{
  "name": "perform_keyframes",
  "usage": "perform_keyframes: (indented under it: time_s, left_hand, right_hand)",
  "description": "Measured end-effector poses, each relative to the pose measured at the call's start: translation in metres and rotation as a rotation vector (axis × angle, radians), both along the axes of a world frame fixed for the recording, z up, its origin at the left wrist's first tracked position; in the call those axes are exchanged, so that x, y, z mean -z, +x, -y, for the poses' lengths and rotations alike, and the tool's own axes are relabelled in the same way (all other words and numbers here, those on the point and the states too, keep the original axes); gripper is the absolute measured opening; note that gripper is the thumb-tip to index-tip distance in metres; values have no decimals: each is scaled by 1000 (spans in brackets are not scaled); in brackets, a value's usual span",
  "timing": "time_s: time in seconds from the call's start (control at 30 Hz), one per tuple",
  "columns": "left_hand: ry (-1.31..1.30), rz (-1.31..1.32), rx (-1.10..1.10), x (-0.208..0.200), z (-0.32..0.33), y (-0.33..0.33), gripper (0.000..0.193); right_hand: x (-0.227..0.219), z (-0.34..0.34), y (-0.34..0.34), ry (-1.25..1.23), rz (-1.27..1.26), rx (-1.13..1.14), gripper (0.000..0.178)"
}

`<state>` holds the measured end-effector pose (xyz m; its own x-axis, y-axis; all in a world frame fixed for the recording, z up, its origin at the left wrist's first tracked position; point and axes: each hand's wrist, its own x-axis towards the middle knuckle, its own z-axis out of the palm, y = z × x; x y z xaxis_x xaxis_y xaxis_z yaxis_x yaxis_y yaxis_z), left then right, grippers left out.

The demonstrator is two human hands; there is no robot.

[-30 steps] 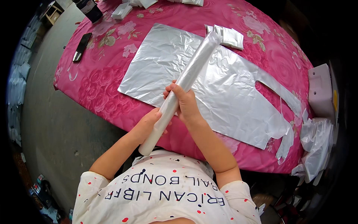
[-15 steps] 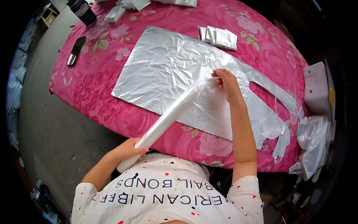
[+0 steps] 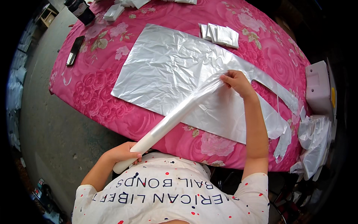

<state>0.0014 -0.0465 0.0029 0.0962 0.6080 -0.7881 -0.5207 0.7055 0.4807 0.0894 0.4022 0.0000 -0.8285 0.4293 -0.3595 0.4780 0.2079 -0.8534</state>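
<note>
A long, pale tube-like roll of thin plastic film slants from my lap across the table's near edge. My left hand is closed round its lower end. Up at the far end, the film narrows into gathered creases, where my right hand pinches it between thumb and fingers. Beneath lies a large, wrinkled, silvery translucent plastic sheet, spread flat on the table. Its right end has a long cut-out and narrow loose strips. My right forearm hides part of that end.
A pink flowered cloth covers the table. Small folded white packets lie beyond the sheet. At the left are a phone and a dark cup. On the right stand a pale plastic box and bunched plastic.
My right hand has moved to the right, drawing the gathered film out with it. My left hand and the roll's lower end have shifted slightly left and down.
</note>
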Motion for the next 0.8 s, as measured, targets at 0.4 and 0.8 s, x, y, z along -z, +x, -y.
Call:
perform_keyframes:
  time_s: [0.4,0.8]
  left_hand:
    - [289,-373,632,-17,-12,-59,43]
    - [1210,-1536,592,11,-163,-33,52]
  right_hand:
    - [-10,-69,17,120,31,56,18]
    - [-3,-41,-38,123,115,-131,20]
